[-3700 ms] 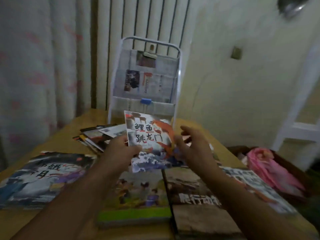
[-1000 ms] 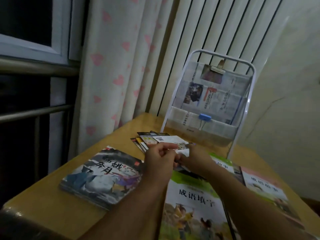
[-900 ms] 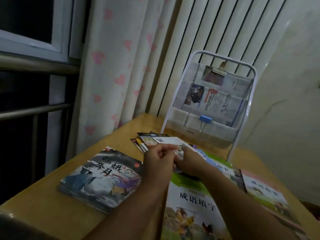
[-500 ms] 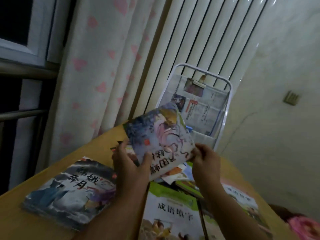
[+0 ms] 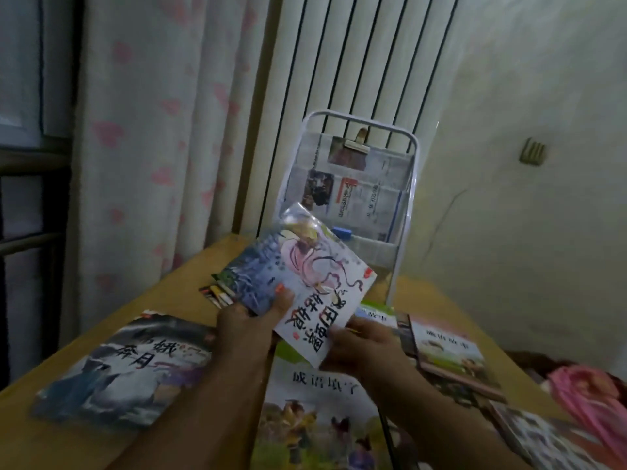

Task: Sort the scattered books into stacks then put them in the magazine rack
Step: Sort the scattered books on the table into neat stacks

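Note:
Both hands hold a thin picture book point(image 5: 298, 276) with a blue and pink cover, tilted above the table, its title upside down to me. My left hand point(image 5: 247, 320) grips its left edge with the thumb on the cover. My right hand point(image 5: 359, 347) holds its near right corner. Behind it stands the white wire magazine rack point(image 5: 412, 184), lined with newspaper and clips. Under the book lies a small fanned pile of thin books point(image 5: 217, 293). A large dark-covered book point(image 5: 122, 368) lies at the left, and a green-topped book point(image 5: 319, 412) lies between my arms.
More books point(image 5: 451, 354) lie flat on the right side of the wooden table point(image 5: 176, 286). A curtain with pink hearts point(image 5: 142, 130) and a white radiator point(image 5: 356, 62) stand behind. Something pink point(image 5: 590, 398) lies beyond the table's right edge.
A second ago both hands worked at the small pile on the table. They have since lifted the blue and pink book off it and turned it in the air.

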